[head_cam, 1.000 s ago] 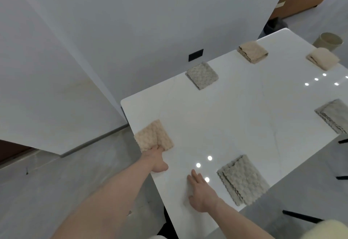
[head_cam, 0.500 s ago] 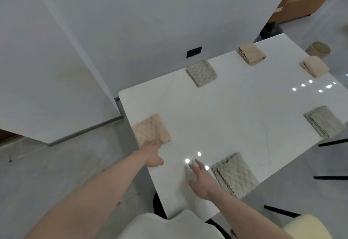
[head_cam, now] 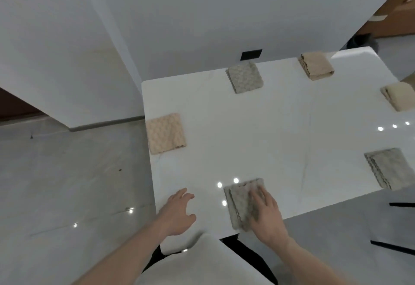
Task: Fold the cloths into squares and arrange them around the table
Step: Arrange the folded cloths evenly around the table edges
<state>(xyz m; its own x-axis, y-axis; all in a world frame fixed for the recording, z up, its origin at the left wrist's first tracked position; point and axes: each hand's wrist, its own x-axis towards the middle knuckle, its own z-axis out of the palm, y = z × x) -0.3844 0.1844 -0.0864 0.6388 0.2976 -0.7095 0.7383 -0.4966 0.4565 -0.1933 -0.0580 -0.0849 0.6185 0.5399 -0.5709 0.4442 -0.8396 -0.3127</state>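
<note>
Several folded square cloths lie around the edges of the white table (head_cam: 258, 136). My right hand (head_cam: 267, 212) rests flat with straight fingers on a grey folded cloth (head_cam: 239, 203) at the near edge. My left hand (head_cam: 177, 214) hovers open over the table's near left corner and holds nothing. A beige folded cloth (head_cam: 166, 133) lies at the left edge, apart from both hands. Another grey cloth (head_cam: 244, 77) and a beige one (head_cam: 315, 65) sit along the far edge. A cream cloth (head_cam: 398, 96) and a grey cloth (head_cam: 386, 168) lie at the right.
A white wall (head_cam: 202, 15) runs close behind the table's far edge, with a black socket (head_cam: 251, 54) on it. Grey floor (head_cam: 67, 183) lies to the left. Dark chair legs (head_cam: 399, 205) show at the lower right. A brown cabinet (head_cam: 395, 21) stands at the top right.
My left hand has let go of the beige cloth at the left edge and drawn back to the near corner. My right hand has moved right onto the grey cloth.
</note>
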